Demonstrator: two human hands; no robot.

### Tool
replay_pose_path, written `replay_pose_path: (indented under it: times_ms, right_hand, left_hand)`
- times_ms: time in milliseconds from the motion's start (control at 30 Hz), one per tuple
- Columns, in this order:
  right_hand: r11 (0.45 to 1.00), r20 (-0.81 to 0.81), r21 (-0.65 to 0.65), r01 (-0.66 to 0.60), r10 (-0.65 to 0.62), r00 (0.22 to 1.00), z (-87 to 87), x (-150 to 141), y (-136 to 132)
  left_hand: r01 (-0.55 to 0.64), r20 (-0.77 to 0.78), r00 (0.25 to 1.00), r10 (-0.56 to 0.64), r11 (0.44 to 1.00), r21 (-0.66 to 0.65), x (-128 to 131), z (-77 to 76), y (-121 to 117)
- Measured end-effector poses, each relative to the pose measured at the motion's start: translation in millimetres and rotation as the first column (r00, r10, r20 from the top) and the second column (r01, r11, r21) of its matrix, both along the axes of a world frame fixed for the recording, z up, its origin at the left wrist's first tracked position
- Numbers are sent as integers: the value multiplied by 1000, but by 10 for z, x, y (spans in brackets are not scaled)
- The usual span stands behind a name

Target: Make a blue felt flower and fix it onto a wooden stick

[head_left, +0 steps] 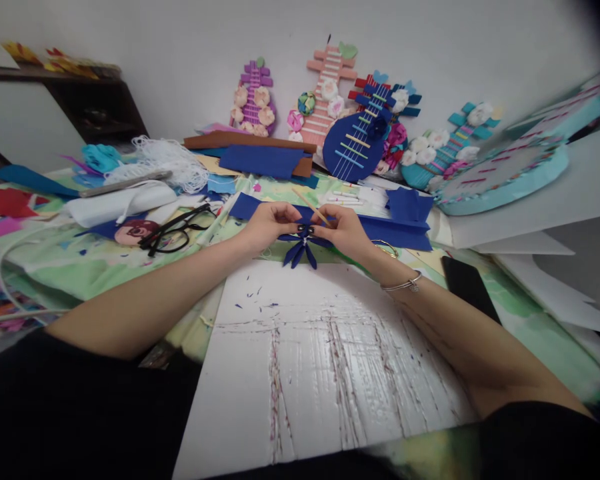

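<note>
A dark blue paper flower point(303, 252) with narrow pointed petals hangs between my two hands, above the far edge of a white board point(250, 360). My left hand point(274, 227) is closed, pinching the flower's top from the left. My right hand point(341, 230) pinches it from the right, fingertips close to the left ones. A thin wooden stick point(310, 205) slants up out of my right hand's fingers. Blue paper strips point(395, 230) lie just behind my hands. Small blue scraps point(257, 303) are scattered on the board, which is scored and streaked with glue-like lines.
Black-framed glasses point(177, 230), white string point(163, 163) and a white roll point(120, 203) lie to the left. A black phone point(470, 287) is at the right. Decorated lute-shaped crafts point(353, 143) lean against the wall. White boards point(540, 200) stand at the right.
</note>
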State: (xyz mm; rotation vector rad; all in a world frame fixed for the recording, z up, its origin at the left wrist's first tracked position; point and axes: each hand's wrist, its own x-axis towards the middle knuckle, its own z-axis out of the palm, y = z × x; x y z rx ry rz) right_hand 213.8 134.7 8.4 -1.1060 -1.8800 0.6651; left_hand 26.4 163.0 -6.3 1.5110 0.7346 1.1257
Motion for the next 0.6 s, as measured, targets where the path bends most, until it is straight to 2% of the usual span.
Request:
replay_pose_path:
  times_ms: [200, 433, 500, 600]
  right_hand:
    - [1000, 17, 26, -2, 1, 1000, -40, 17, 37]
    - [990, 178, 107, 97, -115, 977, -18, -5, -17]
    - [993, 164, 80, 90, -102, 981, -21, -14, -21]
    - [999, 65, -22, 35, -34, 997, -11, -26, -23]
  left_hand:
    - [-5, 1, 1000, 5, 1000, -8, 10, -5, -8]
    - [-39, -133, 990, 49, 996, 77, -2, 44, -45]
    - [-38, -141, 989, 49, 996, 76, -12, 52, -49]
    - [5, -96, 995, -10, 999, -47, -20, 68, -64]
